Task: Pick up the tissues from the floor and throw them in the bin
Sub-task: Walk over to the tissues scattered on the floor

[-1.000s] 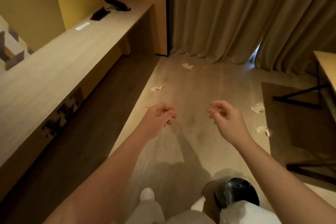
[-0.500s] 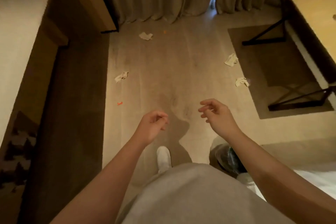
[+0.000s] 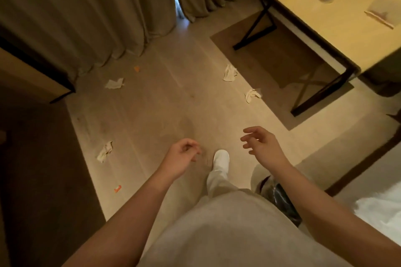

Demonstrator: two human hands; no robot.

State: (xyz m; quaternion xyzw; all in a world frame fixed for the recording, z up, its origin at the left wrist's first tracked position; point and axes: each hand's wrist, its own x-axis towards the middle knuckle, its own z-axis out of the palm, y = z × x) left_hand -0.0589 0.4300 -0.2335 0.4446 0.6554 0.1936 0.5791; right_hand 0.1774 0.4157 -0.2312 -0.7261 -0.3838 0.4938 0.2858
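- pale floor (image 3: pixel 173 97) runs as a wide open strip up the middle, hemmed in by a dark band on the left, curtains (image 3: pixel 86 17) at the far end, and a brown rug (image 3: pixel 271 54) plus a table (image 3: pixel 325 17) on the right
- four tissues down there: one (image 3: pixel 114 83) near the curtain hem, one (image 3: pixel 105 151) close to the dark band's edge, one (image 3: pixel 230 73) right at the rug's border, one (image 3: pixel 252 95) just beside that border, nearer
- two little orange scraps too, one (image 3: pixel 137 68) far, one (image 3: pixel 117 189) near
- one bin (image 3: pixel 280 199) with a dark liner, low right, tucked under the right forearm
- left hand (image 3: pixel 181 156) empty, fingers loosely curled in
- right hand (image 3: pixel 263 147) empty, fingers spread apart
- one white shoe (image 3: pixel 221 159) planted between the hands
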